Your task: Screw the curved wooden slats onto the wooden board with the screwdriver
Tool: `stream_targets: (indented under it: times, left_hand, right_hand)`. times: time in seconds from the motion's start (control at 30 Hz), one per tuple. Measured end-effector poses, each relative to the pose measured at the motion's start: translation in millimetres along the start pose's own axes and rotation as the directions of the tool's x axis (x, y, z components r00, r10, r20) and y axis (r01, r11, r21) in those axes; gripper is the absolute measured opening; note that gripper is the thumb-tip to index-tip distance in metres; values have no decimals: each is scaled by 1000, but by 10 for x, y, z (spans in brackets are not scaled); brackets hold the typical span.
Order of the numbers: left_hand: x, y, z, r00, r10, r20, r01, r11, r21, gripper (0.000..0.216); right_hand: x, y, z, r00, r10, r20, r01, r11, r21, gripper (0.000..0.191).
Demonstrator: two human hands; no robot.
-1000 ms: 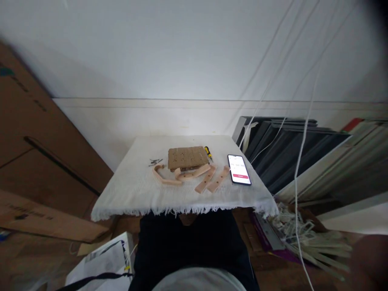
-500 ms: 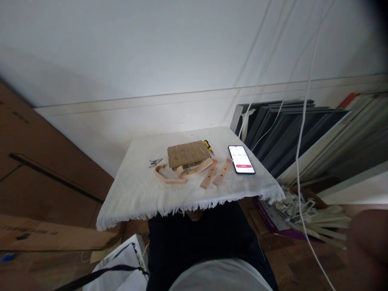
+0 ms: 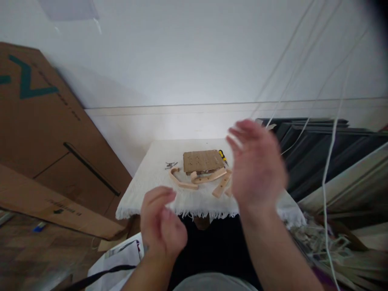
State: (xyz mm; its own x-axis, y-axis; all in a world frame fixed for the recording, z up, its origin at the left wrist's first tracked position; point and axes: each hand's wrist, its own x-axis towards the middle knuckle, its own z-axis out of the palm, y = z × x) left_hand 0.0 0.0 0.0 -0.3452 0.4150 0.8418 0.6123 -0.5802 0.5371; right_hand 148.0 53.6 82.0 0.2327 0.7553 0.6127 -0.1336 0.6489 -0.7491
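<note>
My left hand (image 3: 163, 222) is raised near the table's front edge, fingers loosely curled, thumb apart, holding nothing. Higher and to the right, my right hand (image 3: 257, 165) is blurred, its fingers apart and nothing in it. Between and beyond them lies a thick piece of brown cardboard (image 3: 203, 160) with small holes on top. In front of it are a curved wooden hook (image 3: 182, 184), a second hook (image 3: 209, 176) and a flat wooden piece with holes (image 3: 221, 186); another piece is partly hidden by my right hand. Several screws (image 3: 171, 165) lie left, a yellow-black screwdriver (image 3: 223, 156) right.
A white fringed cloth (image 3: 142, 194) covers the small table, which stands against a white wall (image 3: 182, 60). Large cardboard boxes (image 3: 54, 133) lean on the left. Dark panels (image 3: 318, 149) stand on the right, with a white cable (image 3: 329, 161) hanging before them.
Both my hands have come up into view over the table's front. The view has shifted left, and my right hand now hides the phone. The items on the table look unmoved.
</note>
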Motion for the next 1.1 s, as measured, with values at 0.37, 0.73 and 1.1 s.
stream_targets:
  times: [0.37, 0.73, 1.1]
  left_hand:
    - [397, -1911, 518, 875, -484, -30, 475, 868, -144, 45]
    - [207, -1912, 422, 880, -337, 335, 298, 940, 164, 41]
    - [152, -1806, 498, 792, -154, 591, 40, 979, 201, 30]
  right_hand:
    - [-328, 1544, 598, 899, 426, 103, -438, 873, 213, 58]
    - [400, 1011, -394, 902, 285, 326, -157, 916, -368, 44]
    - [182, 1568, -1438, 945, 217, 244, 124, 454, -883, 34]
